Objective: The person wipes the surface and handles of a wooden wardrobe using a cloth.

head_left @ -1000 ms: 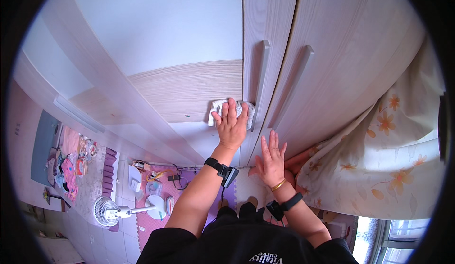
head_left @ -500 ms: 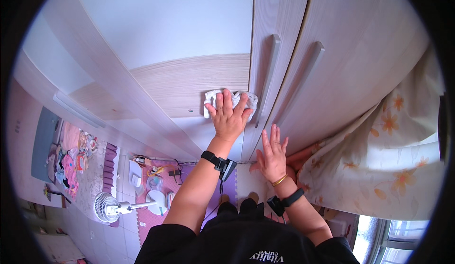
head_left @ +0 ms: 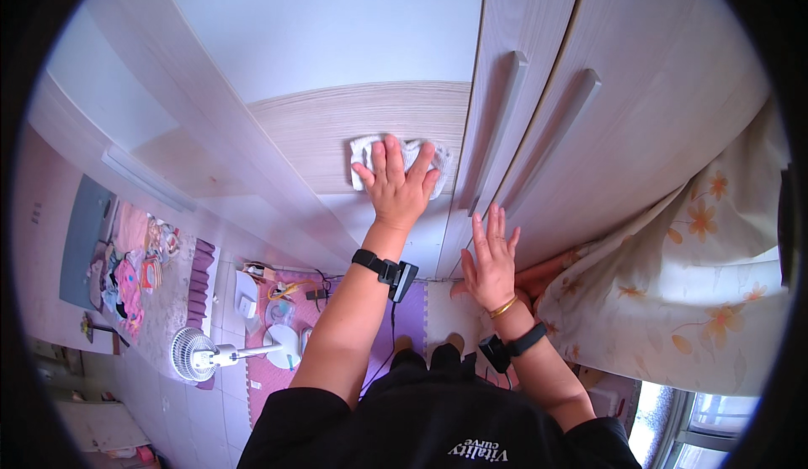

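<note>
My left hand [head_left: 400,187] lies with fingers spread over a crumpled white cloth [head_left: 362,151], pressing it against the wood-grain band [head_left: 337,120] of a pale wardrobe door. Part of the cloth is hidden under the palm and fingers. To the right, my right hand [head_left: 491,267] is raised with its fingers apart and nothing in it. It is close to the lower ends of two long grey handles, the left handle [head_left: 498,132] and the right handle [head_left: 555,145]. Whether its fingertips touch the door I cannot tell.
A flowered curtain [head_left: 673,284] hangs at the right beside a window. On the left are a white fan [head_left: 195,354], a bed with piled clothes [head_left: 130,284] and foam floor mats [head_left: 269,381]. A cable [head_left: 387,360] hangs from the black left wrist device [head_left: 394,274].
My left hand has slid the cloth leftward along the wood-grain band, away from the handle and over a small dark mark. My right hand stays raised. The whole view has shifted slightly.
</note>
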Action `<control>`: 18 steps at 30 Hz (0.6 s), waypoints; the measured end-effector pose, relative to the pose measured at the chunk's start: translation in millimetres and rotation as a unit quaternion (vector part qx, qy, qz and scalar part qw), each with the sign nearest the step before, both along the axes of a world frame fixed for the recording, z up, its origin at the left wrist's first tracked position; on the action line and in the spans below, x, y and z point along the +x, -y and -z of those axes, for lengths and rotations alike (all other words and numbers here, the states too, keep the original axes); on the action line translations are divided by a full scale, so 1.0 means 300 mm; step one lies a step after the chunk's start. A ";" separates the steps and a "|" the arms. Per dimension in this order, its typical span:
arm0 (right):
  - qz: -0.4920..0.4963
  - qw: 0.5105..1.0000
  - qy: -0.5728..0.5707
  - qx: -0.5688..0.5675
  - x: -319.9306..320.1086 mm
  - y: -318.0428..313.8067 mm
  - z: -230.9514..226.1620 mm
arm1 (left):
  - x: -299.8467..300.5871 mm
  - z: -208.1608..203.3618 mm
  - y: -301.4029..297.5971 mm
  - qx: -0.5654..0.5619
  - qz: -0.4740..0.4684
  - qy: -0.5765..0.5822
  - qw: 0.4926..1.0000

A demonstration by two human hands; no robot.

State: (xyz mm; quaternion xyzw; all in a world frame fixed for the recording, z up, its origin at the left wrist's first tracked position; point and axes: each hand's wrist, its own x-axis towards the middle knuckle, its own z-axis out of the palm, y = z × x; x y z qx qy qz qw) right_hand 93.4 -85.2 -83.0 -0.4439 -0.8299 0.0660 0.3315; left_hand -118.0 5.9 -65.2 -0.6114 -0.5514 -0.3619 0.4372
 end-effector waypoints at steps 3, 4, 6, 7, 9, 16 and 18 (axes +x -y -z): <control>-0.001 1.000 0.005 0.001 -0.005 0.000 0.008 | -0.029 0.050 0.026 -0.029 -0.004 0.002 1.000; 0.004 1.000 0.009 0.006 -0.004 -0.004 0.011 | -0.032 0.034 0.033 -0.041 -0.003 0.001 0.999; 0.001 1.000 0.009 0.008 -0.010 -0.002 0.003 | -0.029 -0.005 0.039 -0.047 -0.003 0.002 0.999; 0.002 1.000 0.004 0.005 -0.014 -0.001 0.002 | -0.023 -0.044 0.041 -0.053 0.013 0.041 0.998; 0.000 1.000 -0.001 0.004 -0.019 0.002 -0.002 | -0.024 -0.120 0.028 -0.025 0.032 0.110 0.993; -0.011 1.000 0.010 0.015 -0.050 0.017 -0.005 | -0.098 -0.024 0.038 -0.013 0.006 0.060 0.998; -0.014 1.000 0.011 0.012 -0.058 0.026 -0.003 | -0.120 0.074 0.067 -0.033 -0.003 0.060 0.998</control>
